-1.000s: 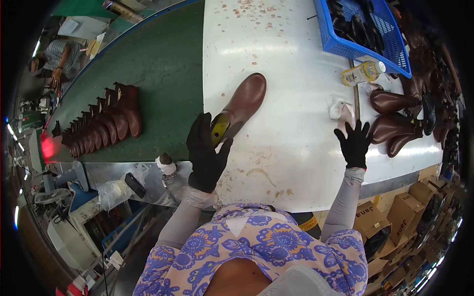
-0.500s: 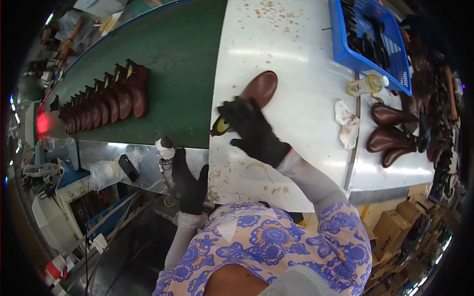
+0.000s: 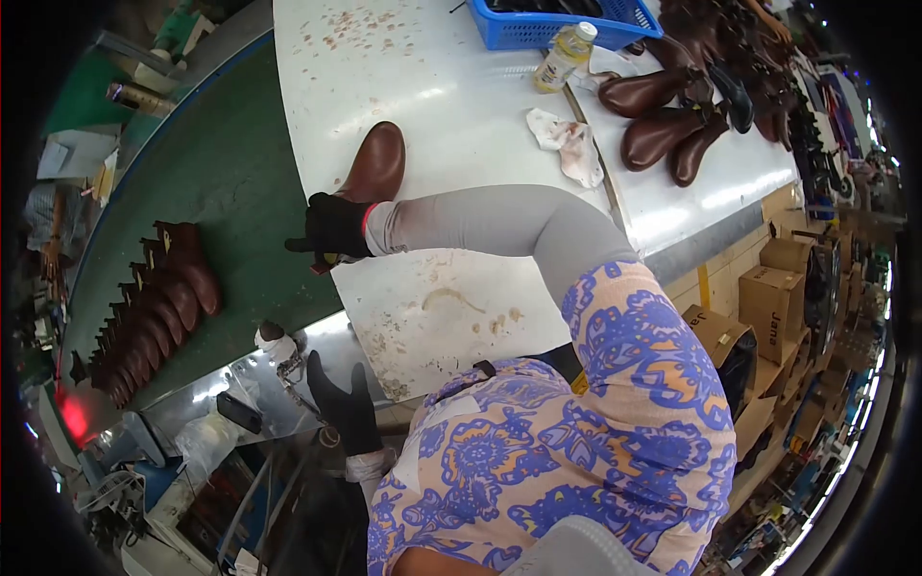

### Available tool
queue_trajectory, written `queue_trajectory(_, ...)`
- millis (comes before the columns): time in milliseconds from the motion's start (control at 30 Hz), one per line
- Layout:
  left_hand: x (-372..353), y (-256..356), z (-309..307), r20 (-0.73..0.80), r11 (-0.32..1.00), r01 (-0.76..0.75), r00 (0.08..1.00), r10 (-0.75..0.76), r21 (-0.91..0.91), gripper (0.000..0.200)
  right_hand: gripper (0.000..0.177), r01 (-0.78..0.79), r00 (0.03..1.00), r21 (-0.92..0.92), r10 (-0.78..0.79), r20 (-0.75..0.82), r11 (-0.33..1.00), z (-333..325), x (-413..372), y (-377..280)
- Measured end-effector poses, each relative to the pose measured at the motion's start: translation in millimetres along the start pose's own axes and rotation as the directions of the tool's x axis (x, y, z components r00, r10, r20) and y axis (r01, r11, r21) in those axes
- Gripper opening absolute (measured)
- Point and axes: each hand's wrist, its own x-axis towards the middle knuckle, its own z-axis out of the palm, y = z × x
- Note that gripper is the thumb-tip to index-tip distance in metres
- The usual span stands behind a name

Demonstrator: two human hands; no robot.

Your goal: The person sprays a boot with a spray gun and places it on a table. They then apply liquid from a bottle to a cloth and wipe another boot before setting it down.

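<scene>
On the white tabletop lies a brown leather boot (image 3: pixel 376 161), its toe pointing away from me. My right hand (image 3: pixel 336 228), in a black glove, is closed over the boot's shaft and hides most of it. A bit of the shaft's lower end shows beneath the fingers. My left hand (image 3: pixel 346 401), also gloved in black, is held over the table's near edge with thumb and fingers apart and nothing in it. Close to it stands a small white-wrapped tool with a dark tip (image 3: pixel 277 341).
A row of brown boots (image 3: pixel 158 312) rests on the green belt (image 3: pixel 240 173) at left. Toward the upper right are a blue basket (image 3: pixel 523 31), a bottle of yellowish liquid (image 3: pixel 565 60), a stained cloth (image 3: pixel 567 144) and more boots (image 3: pixel 663 134). Cardboard boxes (image 3: pixel 771 302) stand at right.
The view has turned, shifting the table leftward. My right hand has gone from lying spread over the boot to closing round its shaft. My left hand stays open near the edge.
</scene>
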Motion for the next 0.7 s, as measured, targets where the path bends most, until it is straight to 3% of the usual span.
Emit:
queue_trajectory(100, -1.4, -3.8, -3.2, -0.028, 0.997, -0.063, 0.998, 0.062, -0.043, 0.067, 0.041, 0.157, 0.961, -0.077, -0.171, -0.217, 0.985, 12.4, -4.8, 8.0)
queue_trajectory(133, -0.6, -5.6, -4.8, -0.042, 0.992, -0.107, 0.994, 0.105, -0.063, 0.066, 0.041, 0.162, 0.958, -0.087, -0.177, -0.223, 0.983, 24.6, -6.1, 17.8)
queue_trajectory(167, -0.7, -0.2, -9.1, -0.033, 0.993, -0.093, 0.995, 0.091, -0.073, 0.065, 0.036, 0.000, 0.983, 0.211, 0.039, -0.181, 0.977, 46.6, -7.6, 32.0)
queue_trajectory(200, -0.8, -1.4, -10.9, -0.040, 0.993, -0.095, 0.995, 0.092, -0.071, 0.065, 0.031, -0.172, 0.970, 0.485, 0.234, -0.071, 0.858, 57.5, -6.8, 34.3)
queue_trajectory(233, -2.6, -4.3, -12.1, -0.020, 0.992, -0.080, 0.997, 0.079, -0.093, 0.064, 0.024, -0.177, 0.971, 0.184, 0.202, -0.126, 0.967, 14.1, -15.5, 15.6)
queue_trajectory(267, -4.6, -6.1, -12.8, 0.003, 0.991, -0.065, 0.998, 0.066, -0.117, 0.064, 0.020, -0.181, 0.974, -0.136, 0.158, -0.165, 0.974, -47.6, -31.9, -7.0)
queue_trajectory(333, -9.5, -9.3, -11.6, -0.028, 0.986, -0.125, 0.992, 0.123, -0.110, 0.062, 0.024, -0.234, 0.957, -0.077, 0.216, -0.193, 0.969, -85.2, -57.6, -21.0)
queue_trajectory(467, -9.8, -14.3, 3.7, 0.015, 0.958, -0.114, 0.992, 0.122, -0.263, 0.063, 0.042, -0.652, 0.758, -0.103, 0.640, -0.124, 0.752, -148.4, -105.8, -65.8)
queue_trajectory(533, -2.9, -2.8, 15.9, 0.231, 0.854, 0.092, 0.972, 0.033, -0.512, 0.065, 0.064, -0.712, 0.685, -0.154, 0.726, 0.057, 0.685, -167.4, -121.3, -76.5)
queue_trajectory(600, 1.9, 27.8, 21.5, 0.405, 0.720, 0.208, 0.907, 0.111, -0.662, 0.063, 0.060, -0.754, 0.651, -0.102, 0.759, 0.005, 0.648, -163.2, -138.6, -88.1)
queue_trajectory(700, 7.7, 67.8, 43.9, 0.574, 0.216, 0.532, 0.758, 0.309, -0.819, 0.057, 0.060, -0.763, 0.644, -0.055, 0.765, 0.018, 0.644, -167.8, -135.1, -119.3)
